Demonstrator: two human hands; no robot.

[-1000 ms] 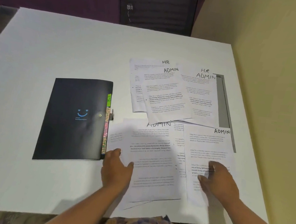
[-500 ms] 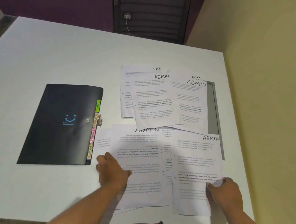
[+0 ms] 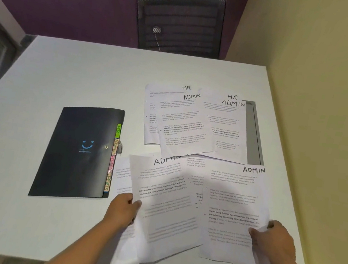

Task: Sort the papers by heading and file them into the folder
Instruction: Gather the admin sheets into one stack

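Note:
A closed black folder (image 3: 79,152) with coloured index tabs along its right edge lies left of centre on the white table (image 3: 87,80). Printed sheets headed HR and ADMIN (image 3: 194,121) overlap at the back right. Nearer me, my left hand (image 3: 122,211) pinches the left edge of an ADMIN sheet (image 3: 166,199), lifting it off other sheets beneath. My right hand (image 3: 274,240) grips the right edge of a second ADMIN sheet (image 3: 234,206).
A black mesh chair (image 3: 178,21) stands behind the table's far edge. A yellow wall (image 3: 326,107) runs close along the right side. A grey cable slot (image 3: 254,133) is set in the table beside the far papers.
Both hands went from pressing flat on the near sheets to gripping their edges. The left ADMIN sheet has lifted off the pile. The camera has tilted up.

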